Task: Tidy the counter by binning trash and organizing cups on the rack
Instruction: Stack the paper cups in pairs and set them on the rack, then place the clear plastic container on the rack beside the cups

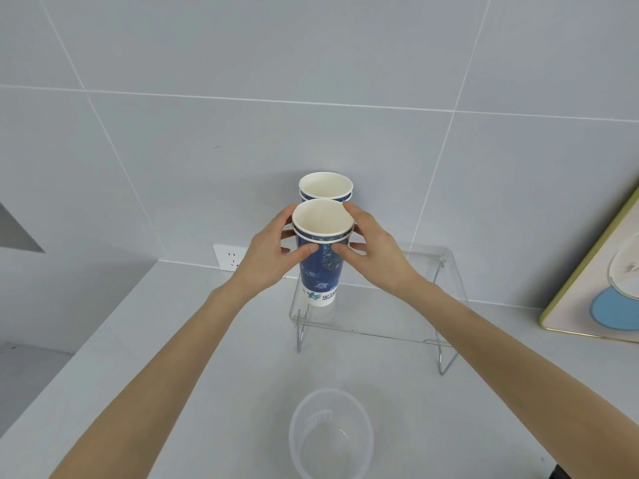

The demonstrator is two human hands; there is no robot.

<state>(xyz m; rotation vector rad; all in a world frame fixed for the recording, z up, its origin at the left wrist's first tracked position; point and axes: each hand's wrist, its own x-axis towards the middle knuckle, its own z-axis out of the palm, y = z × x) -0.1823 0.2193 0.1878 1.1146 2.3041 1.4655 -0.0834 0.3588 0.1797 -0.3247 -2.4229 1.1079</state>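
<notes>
Blue-patterned paper cups, nested, are clasped by left hand and right hand over the clear acrylic rack — seemingly touching down; next, release beside the rear cup stack.

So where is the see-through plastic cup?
The clear plastic cup stands on the counter at the bottom middle of the head view, in front of the clear rack, between the person's forearms.

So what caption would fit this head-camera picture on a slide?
Both hands, left hand and right hand, hold nested blue paper cups over the clear acrylic rack, another cup stack behind.
</notes>
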